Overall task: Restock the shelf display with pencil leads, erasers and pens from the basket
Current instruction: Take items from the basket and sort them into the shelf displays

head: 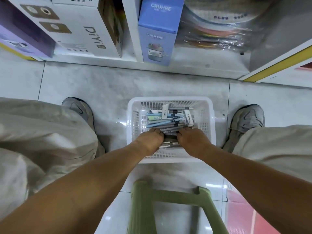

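Both hands in basket (133, 122): left hand (152, 138) and right hand (190, 139) grip opposite sides of the pens (168, 127) bundle, pens lying left-right, fingers curled round them.

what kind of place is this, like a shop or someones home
Most likely a shop aisle, probably a stationery or general goods store. Boxed retail products such as the blue CRUHRE box stand on a low white shelf, and a white basket of pens sits on the tiled floor.
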